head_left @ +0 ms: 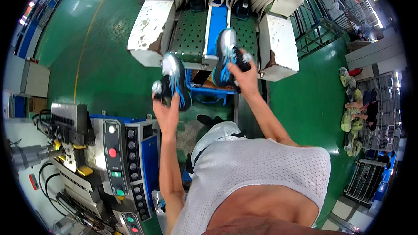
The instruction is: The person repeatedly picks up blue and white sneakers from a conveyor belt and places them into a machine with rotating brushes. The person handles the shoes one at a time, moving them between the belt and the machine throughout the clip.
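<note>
My left hand (166, 112) grips a sneaker (173, 70) at its collar, with silver-grey toe, black upper and bright blue trim. In my right hand (244, 77) is a matching sneaker (225, 50), farther forward and held over the near end of the conveyor (188, 39). Both toes point away from me. Something silvery, perhaps part of a shoe last, shows at each collar. Two dark shoes, one on the left (197, 2) and one on the right (242, 8), sit on the green perforated belt by the machine's curtain.
White, chipped side housings (150, 30) flank the conveyor. Beneath its end stands a blue crate (209, 90). A machine with a button panel (114, 161) is close on my left. Wire racks (379, 113) stand at the far right.
</note>
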The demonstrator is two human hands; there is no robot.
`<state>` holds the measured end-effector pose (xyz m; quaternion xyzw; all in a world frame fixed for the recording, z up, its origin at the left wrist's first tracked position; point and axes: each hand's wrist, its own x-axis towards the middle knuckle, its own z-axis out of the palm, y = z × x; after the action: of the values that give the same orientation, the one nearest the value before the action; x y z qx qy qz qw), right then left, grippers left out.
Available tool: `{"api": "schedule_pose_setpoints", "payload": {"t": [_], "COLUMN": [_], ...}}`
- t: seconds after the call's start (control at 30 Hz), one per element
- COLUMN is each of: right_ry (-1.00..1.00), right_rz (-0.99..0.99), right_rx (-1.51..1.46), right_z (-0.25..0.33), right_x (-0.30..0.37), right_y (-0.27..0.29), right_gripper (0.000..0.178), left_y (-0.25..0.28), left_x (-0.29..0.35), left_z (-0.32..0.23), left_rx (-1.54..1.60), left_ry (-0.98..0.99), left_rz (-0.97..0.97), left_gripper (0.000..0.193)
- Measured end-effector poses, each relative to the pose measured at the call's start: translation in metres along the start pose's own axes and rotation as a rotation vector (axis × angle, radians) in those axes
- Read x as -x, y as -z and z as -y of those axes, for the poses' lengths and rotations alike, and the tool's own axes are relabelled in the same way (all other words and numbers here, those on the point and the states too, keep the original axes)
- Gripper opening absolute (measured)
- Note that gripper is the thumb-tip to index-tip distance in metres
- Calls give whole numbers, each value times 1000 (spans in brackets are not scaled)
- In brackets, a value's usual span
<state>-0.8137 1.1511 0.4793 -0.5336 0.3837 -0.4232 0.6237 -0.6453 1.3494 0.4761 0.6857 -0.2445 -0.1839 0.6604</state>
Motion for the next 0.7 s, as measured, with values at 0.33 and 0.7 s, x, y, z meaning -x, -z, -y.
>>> {"api": "schedule_pose_setpoints", "payload": {"t": [0.33,0.7], "right_ry": [38,471], "right_rz": [-94,580], "right_rx": [885,381], "right_z": [-27,-11], "right_x": [-208,-16], "right_y": [44,-106], "right_gripper": [72,47], "left_y": [-194,-9], "left_x": [-236,38], "left_z": [68,91], "left_rx": [-506,-305], "left_ry": [-301,-112], "left_rz": [162,106], "left_gripper": [57,43]}}
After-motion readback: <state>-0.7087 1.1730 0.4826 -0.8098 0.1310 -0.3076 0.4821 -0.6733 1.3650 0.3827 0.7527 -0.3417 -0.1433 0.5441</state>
